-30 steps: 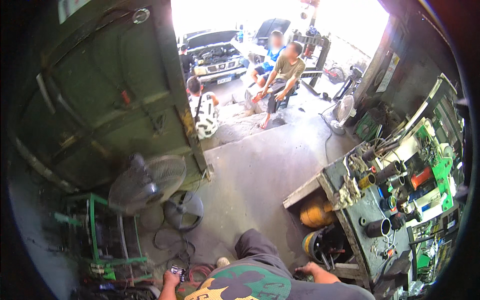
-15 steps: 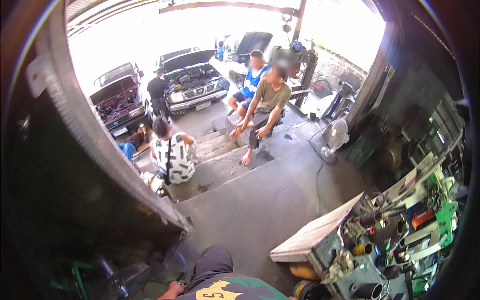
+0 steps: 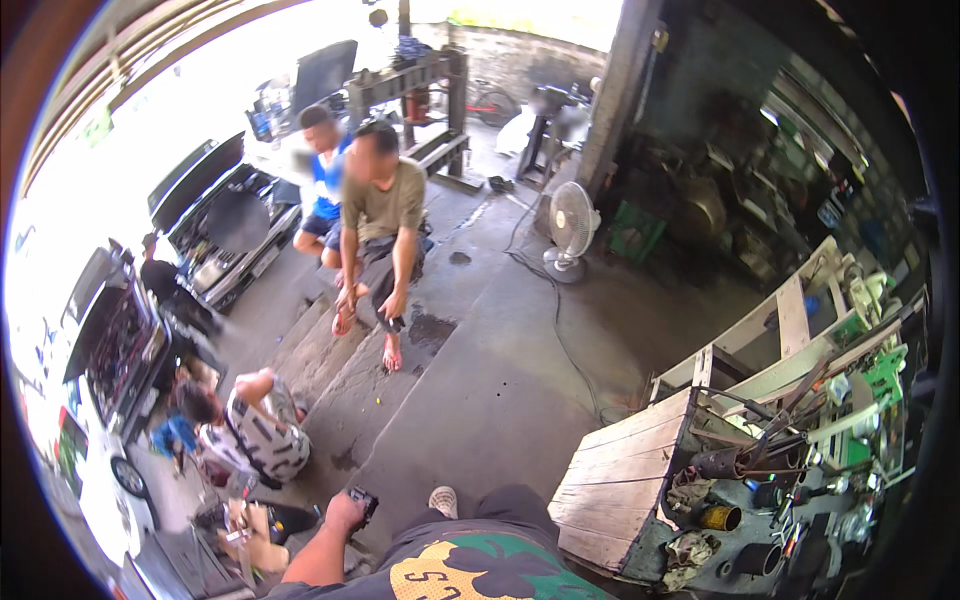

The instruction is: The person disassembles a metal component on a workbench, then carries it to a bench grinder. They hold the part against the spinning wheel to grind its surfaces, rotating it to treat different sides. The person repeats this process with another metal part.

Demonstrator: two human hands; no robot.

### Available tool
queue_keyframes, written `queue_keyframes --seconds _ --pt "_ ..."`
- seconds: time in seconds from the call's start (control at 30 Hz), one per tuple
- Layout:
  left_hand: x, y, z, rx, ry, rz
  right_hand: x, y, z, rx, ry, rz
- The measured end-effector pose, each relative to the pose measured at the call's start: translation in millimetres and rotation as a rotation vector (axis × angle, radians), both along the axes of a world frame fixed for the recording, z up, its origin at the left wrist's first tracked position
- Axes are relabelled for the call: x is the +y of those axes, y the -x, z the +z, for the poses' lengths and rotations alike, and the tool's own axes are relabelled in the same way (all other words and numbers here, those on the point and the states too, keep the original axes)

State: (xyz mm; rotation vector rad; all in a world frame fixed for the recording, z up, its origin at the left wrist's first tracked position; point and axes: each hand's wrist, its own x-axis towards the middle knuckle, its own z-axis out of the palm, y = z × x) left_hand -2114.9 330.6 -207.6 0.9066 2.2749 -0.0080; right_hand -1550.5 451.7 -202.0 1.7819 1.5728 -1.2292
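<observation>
Hands (image 3: 343, 513): left around indistinct object (image 3: 365, 504), right unseen

Vehicle repair workshop, open-sided: car (image 3: 210, 265) with hood raised; workbench (image 3: 612, 490) crowded with tools, pipe pieces (image 3: 720, 517); concrete floor (image 3: 475, 420).

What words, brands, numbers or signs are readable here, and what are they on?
Dark shirt of the camera wearer: large letters on its yellow patch, not copied out here.
Front plate on the upper open-hooded vehicle: too small and blurred to read.
Dark object in the left hand: no lettering I can make out.
</observation>
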Motion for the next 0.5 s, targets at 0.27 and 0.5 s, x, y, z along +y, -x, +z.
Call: queue_keyframes --seconds 0.27,0.5 --pt "330.3 64.6 41.4 0.013 -0.232 -0.083 193.7 56.1 -26.2 0.012 0.034 -0.161" --pt "582.9 58.9 107.6 -0.012 -0.369 -0.089 345.0 46.4 -49.8 -0.055 0.147 -0.204"
